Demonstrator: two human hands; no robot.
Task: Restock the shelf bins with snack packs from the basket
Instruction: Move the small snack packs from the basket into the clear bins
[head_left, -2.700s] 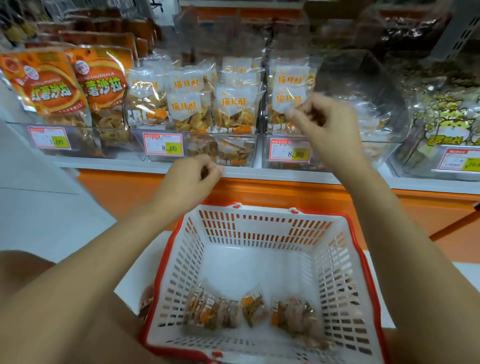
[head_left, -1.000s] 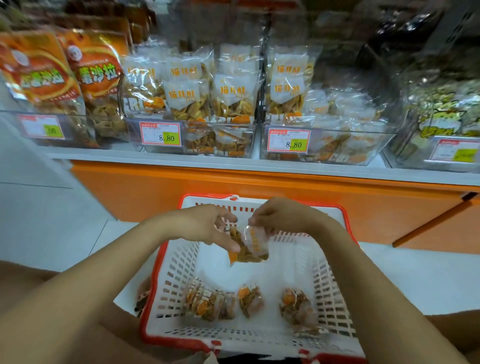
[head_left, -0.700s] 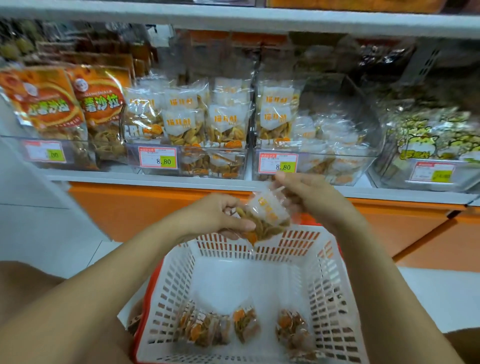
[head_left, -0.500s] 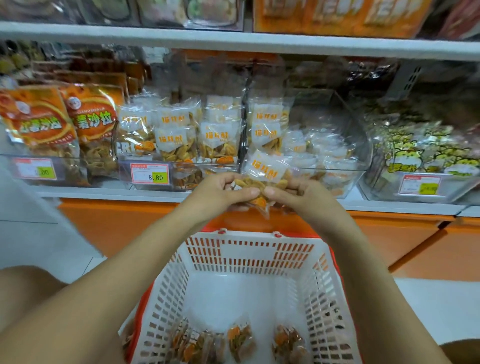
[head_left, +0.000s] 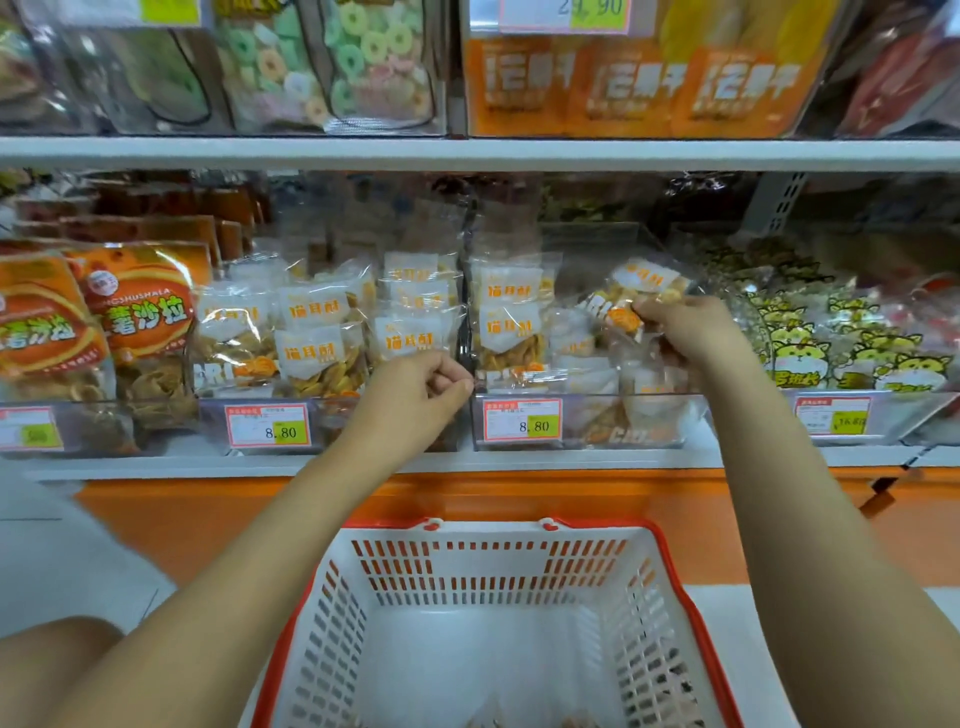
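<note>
snack pack, white-labelled, is pinched by my right hand, tilted over the clear bin right of centre. my left hand is curled, holding nothing, at centre frame. red-rimmed white basket sits below, along the bottom edge.

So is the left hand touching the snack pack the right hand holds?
Apart. In the head view the left hand sits well left of the snack pack that the right hand pinches, with other packs showing between them.
</note>
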